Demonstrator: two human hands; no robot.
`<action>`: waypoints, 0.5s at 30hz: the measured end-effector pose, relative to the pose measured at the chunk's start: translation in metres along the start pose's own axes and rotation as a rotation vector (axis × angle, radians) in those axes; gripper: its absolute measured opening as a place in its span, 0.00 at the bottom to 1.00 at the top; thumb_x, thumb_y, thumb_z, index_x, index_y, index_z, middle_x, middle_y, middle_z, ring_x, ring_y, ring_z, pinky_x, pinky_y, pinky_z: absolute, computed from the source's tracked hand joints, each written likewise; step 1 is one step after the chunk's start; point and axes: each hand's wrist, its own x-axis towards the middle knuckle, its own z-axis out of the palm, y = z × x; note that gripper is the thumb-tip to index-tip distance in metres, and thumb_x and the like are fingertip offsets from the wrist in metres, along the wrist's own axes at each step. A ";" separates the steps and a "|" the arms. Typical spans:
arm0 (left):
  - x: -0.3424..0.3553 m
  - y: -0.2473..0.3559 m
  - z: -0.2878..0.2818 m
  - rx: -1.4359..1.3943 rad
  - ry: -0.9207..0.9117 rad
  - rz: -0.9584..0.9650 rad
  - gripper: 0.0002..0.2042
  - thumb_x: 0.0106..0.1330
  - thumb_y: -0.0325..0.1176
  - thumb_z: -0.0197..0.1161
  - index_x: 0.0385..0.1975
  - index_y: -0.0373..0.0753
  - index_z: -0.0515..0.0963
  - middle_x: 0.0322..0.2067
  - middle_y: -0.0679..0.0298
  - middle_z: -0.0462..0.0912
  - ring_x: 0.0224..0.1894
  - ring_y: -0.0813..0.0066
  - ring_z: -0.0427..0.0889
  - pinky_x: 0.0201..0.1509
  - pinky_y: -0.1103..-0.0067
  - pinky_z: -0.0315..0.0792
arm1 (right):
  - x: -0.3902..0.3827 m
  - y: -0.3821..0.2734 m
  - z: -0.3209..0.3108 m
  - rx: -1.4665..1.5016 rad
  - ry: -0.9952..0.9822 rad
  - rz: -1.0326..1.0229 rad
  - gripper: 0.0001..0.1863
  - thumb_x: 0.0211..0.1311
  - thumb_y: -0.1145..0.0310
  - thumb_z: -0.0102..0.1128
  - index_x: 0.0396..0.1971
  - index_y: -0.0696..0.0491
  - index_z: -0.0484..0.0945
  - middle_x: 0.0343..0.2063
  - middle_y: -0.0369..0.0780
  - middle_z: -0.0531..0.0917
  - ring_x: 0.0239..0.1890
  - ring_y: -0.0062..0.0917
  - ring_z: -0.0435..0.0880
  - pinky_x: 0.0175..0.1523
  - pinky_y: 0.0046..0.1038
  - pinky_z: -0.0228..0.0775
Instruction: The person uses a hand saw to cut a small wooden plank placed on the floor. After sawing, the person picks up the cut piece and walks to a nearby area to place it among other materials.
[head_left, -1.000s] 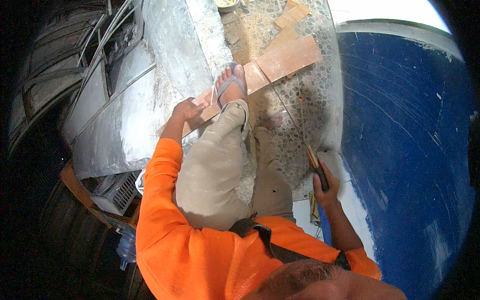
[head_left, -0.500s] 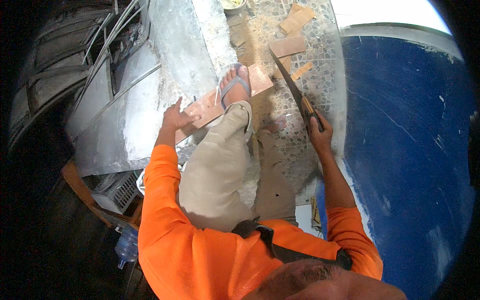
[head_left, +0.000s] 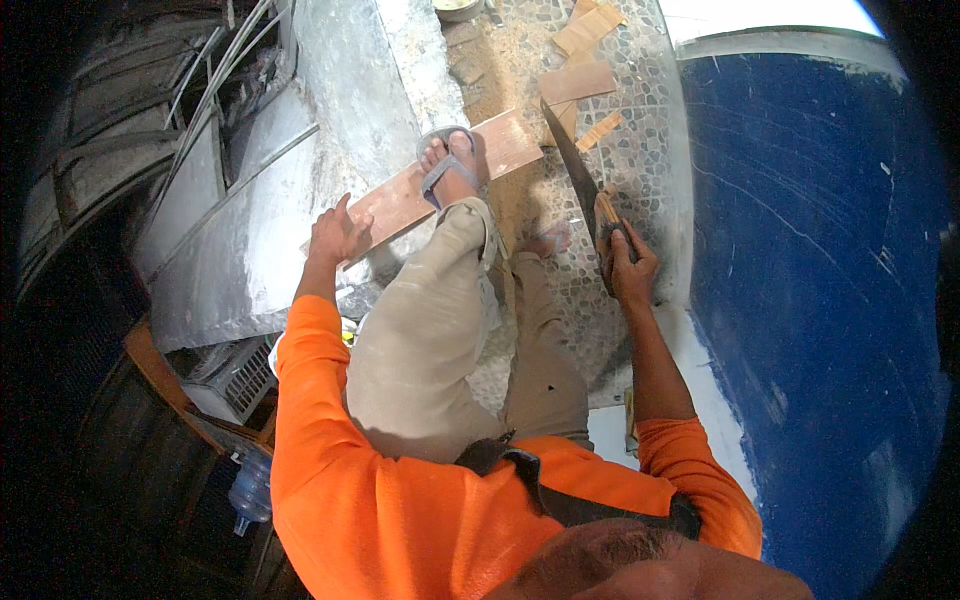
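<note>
A long reddish-brown wooden plank [head_left: 398,203] lies aslant across the edge of a grey-white slab. My sandalled left foot [head_left: 452,170] stands on it, with the plank's right end jutting past the slab. Over the plank's left part rests my left hand [head_left: 338,236], fingers spread and thumb lying on the wood. To the right of the plank and apart from it, my right hand [head_left: 632,268] is closed round the wooden handle of a handsaw [head_left: 574,165]. The dark blade points up and away, its tip near the offcuts on the floor.
Several wooden offcuts [head_left: 578,80] and sawdust lie on the pebble-patterned floor [head_left: 640,150]. A blue surface [head_left: 810,260] with a pale rim borders the right side. At left are metal rods [head_left: 215,90], a grey plastic crate [head_left: 235,385] and a clear bluish bottle [head_left: 250,490].
My left foot and left hand have shifted slightly left. The saw has been drawn a little down and nearer me, its blade still apart from the plank.
</note>
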 end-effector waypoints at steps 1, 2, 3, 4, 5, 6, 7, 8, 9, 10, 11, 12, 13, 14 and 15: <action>0.008 0.000 -0.001 -0.004 0.009 0.035 0.46 0.65 0.70 0.57 0.74 0.41 0.61 0.54 0.38 0.80 0.58 0.42 0.79 0.64 0.56 0.71 | 0.000 0.003 0.001 0.006 0.014 -0.010 0.24 0.70 0.61 0.64 0.60 0.60 0.80 0.46 0.49 0.88 0.48 0.31 0.86 0.55 0.31 0.76; 0.015 0.004 -0.003 -0.011 0.017 0.071 0.44 0.67 0.69 0.54 0.73 0.41 0.63 0.53 0.38 0.80 0.57 0.42 0.79 0.64 0.56 0.71 | 0.000 0.002 0.001 0.053 0.039 -0.040 0.24 0.70 0.62 0.64 0.60 0.60 0.79 0.46 0.49 0.88 0.48 0.31 0.86 0.55 0.31 0.76; 0.022 0.011 -0.006 -0.020 0.022 0.105 0.42 0.69 0.69 0.51 0.72 0.41 0.64 0.53 0.38 0.81 0.57 0.42 0.80 0.64 0.56 0.71 | 0.001 0.000 0.000 0.099 0.062 -0.069 0.24 0.71 0.62 0.64 0.61 0.60 0.79 0.45 0.49 0.88 0.48 0.31 0.86 0.55 0.31 0.76; 0.030 0.019 -0.010 -0.023 0.019 0.129 0.40 0.70 0.67 0.50 0.72 0.42 0.64 0.54 0.40 0.81 0.58 0.43 0.79 0.65 0.57 0.70 | 0.001 -0.002 -0.001 0.145 0.084 -0.098 0.24 0.71 0.63 0.64 0.61 0.60 0.79 0.45 0.49 0.88 0.48 0.31 0.86 0.55 0.32 0.76; 0.036 0.029 -0.016 -0.028 0.014 0.148 0.38 0.72 0.65 0.50 0.73 0.44 0.64 0.54 0.42 0.81 0.59 0.45 0.78 0.66 0.58 0.69 | -0.002 -0.013 -0.006 0.153 0.059 0.006 0.24 0.71 0.64 0.63 0.62 0.60 0.78 0.45 0.50 0.88 0.48 0.31 0.86 0.55 0.32 0.76; 0.041 0.040 -0.023 -0.034 0.007 0.166 0.36 0.73 0.64 0.49 0.73 0.45 0.64 0.55 0.44 0.81 0.60 0.47 0.77 0.67 0.59 0.68 | -0.007 -0.030 -0.013 0.159 0.032 0.111 0.25 0.71 0.64 0.63 0.63 0.60 0.77 0.45 0.50 0.88 0.48 0.31 0.86 0.55 0.32 0.76; 0.047 0.058 -0.030 -0.039 0.016 0.187 0.35 0.73 0.62 0.50 0.72 0.45 0.66 0.55 0.44 0.81 0.60 0.47 0.77 0.67 0.59 0.68 | -0.008 -0.028 -0.018 0.130 0.049 0.080 0.25 0.72 0.65 0.62 0.64 0.60 0.76 0.43 0.48 0.88 0.45 0.28 0.85 0.51 0.30 0.75; 0.053 0.078 -0.036 -0.044 0.022 0.207 0.33 0.74 0.60 0.51 0.71 0.44 0.67 0.55 0.44 0.81 0.60 0.46 0.77 0.67 0.59 0.69 | -0.010 -0.025 -0.023 0.100 0.068 0.051 0.25 0.72 0.65 0.62 0.64 0.59 0.76 0.41 0.46 0.87 0.41 0.25 0.83 0.47 0.28 0.74; 0.058 0.093 -0.041 -0.046 0.033 0.224 0.32 0.74 0.59 0.52 0.70 0.44 0.68 0.55 0.44 0.81 0.60 0.46 0.78 0.67 0.59 0.69 | -0.007 -0.005 -0.025 0.038 0.119 -0.117 0.24 0.73 0.65 0.61 0.65 0.59 0.76 0.37 0.41 0.86 0.33 0.19 0.80 0.38 0.24 0.72; 0.063 0.105 -0.043 -0.072 0.025 0.249 0.31 0.74 0.57 0.53 0.70 0.44 0.68 0.55 0.44 0.81 0.60 0.46 0.78 0.67 0.60 0.69 | -0.007 0.000 -0.026 0.008 0.139 -0.205 0.24 0.74 0.66 0.60 0.65 0.59 0.75 0.35 0.39 0.85 0.30 0.17 0.79 0.33 0.22 0.71; 0.069 0.116 -0.045 -0.095 0.019 0.270 0.30 0.74 0.54 0.55 0.70 0.44 0.69 0.55 0.44 0.81 0.60 0.47 0.78 0.67 0.60 0.69 | -0.006 0.004 -0.027 -0.020 0.158 -0.293 0.24 0.74 0.66 0.60 0.65 0.59 0.75 0.33 0.36 0.85 0.26 0.14 0.77 0.29 0.21 0.70; 0.075 0.118 -0.044 -0.120 0.012 0.286 0.29 0.73 0.52 0.56 0.69 0.44 0.69 0.56 0.44 0.81 0.60 0.47 0.78 0.67 0.61 0.70 | -0.008 -0.003 -0.027 -0.013 0.141 -0.300 0.24 0.74 0.66 0.59 0.66 0.59 0.75 0.33 0.36 0.85 0.27 0.14 0.78 0.30 0.21 0.71; 0.084 0.115 -0.039 -0.149 0.033 0.293 0.29 0.73 0.51 0.57 0.69 0.44 0.70 0.56 0.45 0.81 0.60 0.47 0.78 0.66 0.61 0.70 | -0.012 -0.010 -0.027 0.012 0.115 -0.305 0.24 0.74 0.66 0.59 0.66 0.59 0.75 0.33 0.36 0.85 0.27 0.15 0.78 0.30 0.21 0.71; 0.094 0.107 -0.027 -0.178 0.056 0.296 0.28 0.72 0.50 0.59 0.68 0.43 0.71 0.56 0.45 0.81 0.60 0.48 0.78 0.66 0.62 0.71 | -0.016 -0.019 -0.026 0.037 0.085 -0.311 0.24 0.74 0.66 0.59 0.66 0.59 0.75 0.33 0.36 0.85 0.27 0.15 0.78 0.31 0.21 0.71; 0.098 0.108 -0.023 -0.206 0.075 0.310 0.28 0.71 0.49 0.60 0.68 0.43 0.71 0.56 0.46 0.81 0.60 0.49 0.78 0.66 0.62 0.71 | -0.023 -0.029 -0.025 0.076 0.057 -0.308 0.24 0.74 0.66 0.59 0.66 0.59 0.75 0.33 0.36 0.85 0.27 0.15 0.78 0.31 0.21 0.71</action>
